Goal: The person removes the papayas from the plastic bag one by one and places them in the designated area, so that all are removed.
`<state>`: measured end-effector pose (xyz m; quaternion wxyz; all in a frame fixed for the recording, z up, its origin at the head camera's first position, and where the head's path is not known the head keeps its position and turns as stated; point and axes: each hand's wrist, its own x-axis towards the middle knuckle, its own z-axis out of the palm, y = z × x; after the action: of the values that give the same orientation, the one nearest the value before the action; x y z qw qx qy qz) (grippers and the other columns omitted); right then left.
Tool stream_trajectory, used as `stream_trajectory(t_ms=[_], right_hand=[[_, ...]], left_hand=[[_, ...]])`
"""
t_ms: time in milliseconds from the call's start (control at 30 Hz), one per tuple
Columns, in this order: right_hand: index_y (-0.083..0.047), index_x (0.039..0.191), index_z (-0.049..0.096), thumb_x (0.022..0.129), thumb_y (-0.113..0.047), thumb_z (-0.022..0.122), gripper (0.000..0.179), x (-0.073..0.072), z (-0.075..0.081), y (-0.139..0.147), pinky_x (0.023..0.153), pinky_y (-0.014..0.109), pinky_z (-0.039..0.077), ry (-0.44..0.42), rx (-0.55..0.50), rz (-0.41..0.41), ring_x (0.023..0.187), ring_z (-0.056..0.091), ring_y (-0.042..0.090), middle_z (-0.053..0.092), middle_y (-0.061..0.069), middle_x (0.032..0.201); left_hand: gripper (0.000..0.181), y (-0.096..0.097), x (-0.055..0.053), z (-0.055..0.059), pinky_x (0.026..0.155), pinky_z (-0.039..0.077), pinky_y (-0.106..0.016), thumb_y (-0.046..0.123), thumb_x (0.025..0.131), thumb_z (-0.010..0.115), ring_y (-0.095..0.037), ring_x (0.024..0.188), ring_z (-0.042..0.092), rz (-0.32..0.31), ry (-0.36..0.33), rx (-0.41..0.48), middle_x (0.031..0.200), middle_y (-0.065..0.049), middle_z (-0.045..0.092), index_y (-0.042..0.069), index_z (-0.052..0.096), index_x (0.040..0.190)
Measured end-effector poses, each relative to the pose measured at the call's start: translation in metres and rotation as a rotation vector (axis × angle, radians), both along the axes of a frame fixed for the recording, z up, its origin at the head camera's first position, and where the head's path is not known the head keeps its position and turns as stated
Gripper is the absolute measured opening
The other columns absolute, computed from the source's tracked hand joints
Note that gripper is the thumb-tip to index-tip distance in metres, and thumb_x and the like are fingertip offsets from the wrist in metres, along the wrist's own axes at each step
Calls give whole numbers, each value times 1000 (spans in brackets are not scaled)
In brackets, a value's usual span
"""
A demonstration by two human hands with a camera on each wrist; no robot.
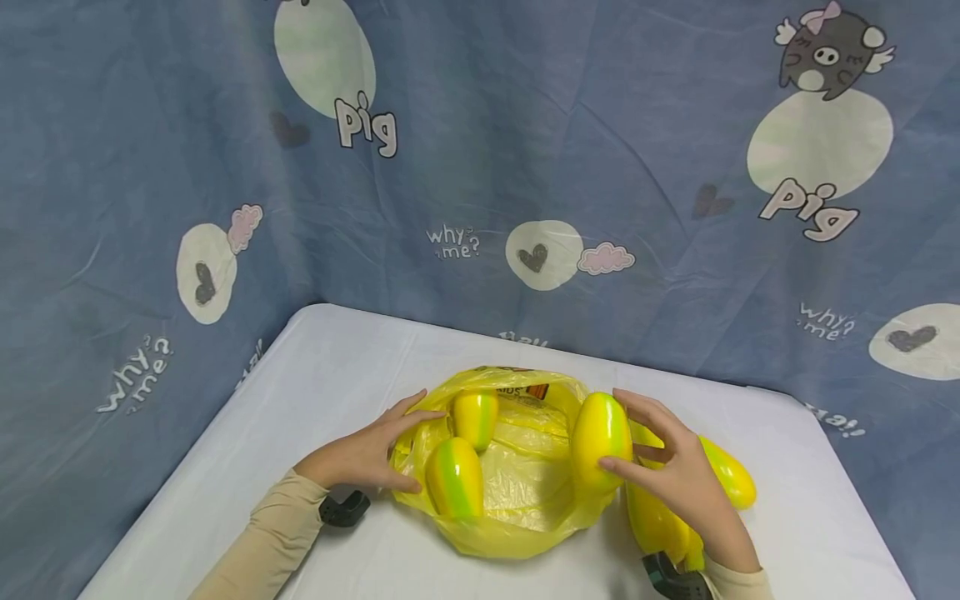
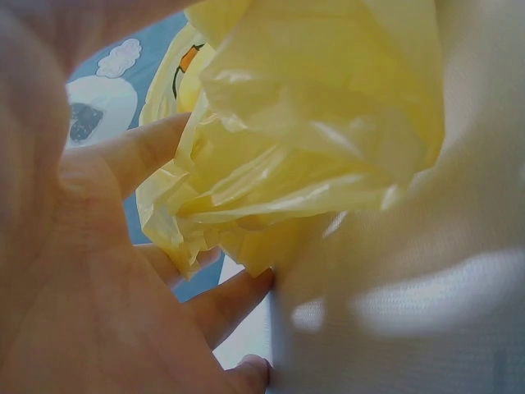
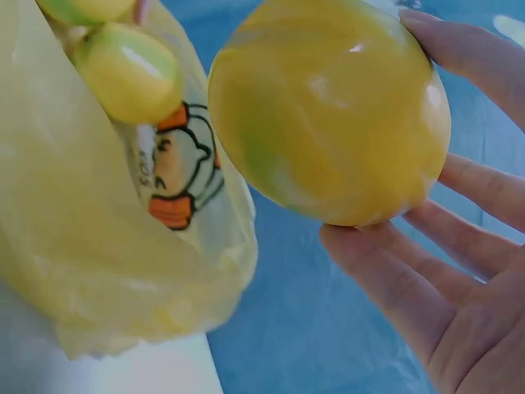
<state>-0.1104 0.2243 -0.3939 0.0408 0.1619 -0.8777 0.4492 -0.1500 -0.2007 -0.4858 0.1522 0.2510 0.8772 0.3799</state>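
My right hand (image 1: 678, 471) grips a glossy yellow mango (image 1: 600, 442) with a green stripe between thumb and fingers, at the right rim of a yellow plastic bag (image 1: 517, 537). The right wrist view shows that mango (image 3: 332, 115) large, held at the fingertips. The bag's mouth gapes upward. Inside, on its left side, sit two more mangoes, one farther back (image 1: 476, 419) and one nearer (image 1: 455, 479). My left hand (image 1: 367, 454) is spread against the bag's left side, and its fairly straight fingers touch the plastic (image 2: 303, 123).
More yellow mangoes (image 1: 731, 473) lie on the white table (image 1: 360, 350) to the right, partly hidden by the right hand and forearm. A blue curtain (image 1: 480, 167) with pig prints hangs behind the table.
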Motion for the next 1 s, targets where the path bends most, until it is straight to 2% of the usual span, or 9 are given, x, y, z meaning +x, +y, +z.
stream_trajectory(t_ms=[233, 467, 567, 700, 900, 1000], right_hand=[[-29, 152, 49, 86, -17, 85, 76, 6, 4, 17, 88, 19, 57, 5, 10, -67, 125, 50, -14, 54, 3, 153], [-24, 153, 49, 86, -16, 84, 76, 12, 4, 33, 87, 16, 56, 7, 14, -123, 124, 49, -17, 53, 0, 154], [-23, 154, 49, 86, -16, 85, 77, 14, 2, 41, 86, 14, 56, 1, 16, -152, 124, 47, -19, 52, -7, 154], [-24, 155, 47, 86, -20, 84, 78, 17, -1, 54, 86, 13, 55, -49, 27, -211, 123, 45, -21, 50, -13, 154], [-28, 157, 44, 88, -31, 83, 79, 20, -5, 72, 86, 19, 59, -147, 81, -307, 118, 40, -25, 47, -10, 158], [-26, 158, 43, 88, -33, 82, 81, 23, -6, 81, 85, 16, 58, -166, 90, -334, 116, 39, -26, 46, -8, 159]], left_hand=[[97, 0, 0, 0, 115, 32, -73, 39, 73, 89, -46, 157, 19, 3, -7, -1, 175, -14, 6, 29, 42, 157], [97, 0, 1, 1, 116, 30, -73, 38, 73, 89, -46, 158, 19, 7, -17, 2, 175, -13, 6, 28, 42, 157], [97, 0, 1, 2, 116, 30, -73, 38, 73, 89, -46, 158, 18, 6, -22, 6, 175, -13, 6, 28, 42, 157], [97, 0, 1, 1, 116, 31, -73, 38, 73, 89, -46, 157, 19, 5, -21, 8, 175, -14, 6, 28, 42, 157], [98, 0, 1, 0, 116, 30, -73, 40, 73, 89, -46, 158, 18, 5, -18, 3, 175, -13, 6, 29, 42, 157], [98, -1, 0, 0, 116, 30, -73, 40, 73, 89, -46, 157, 18, 3, -19, 5, 175, -13, 6, 29, 42, 157]])
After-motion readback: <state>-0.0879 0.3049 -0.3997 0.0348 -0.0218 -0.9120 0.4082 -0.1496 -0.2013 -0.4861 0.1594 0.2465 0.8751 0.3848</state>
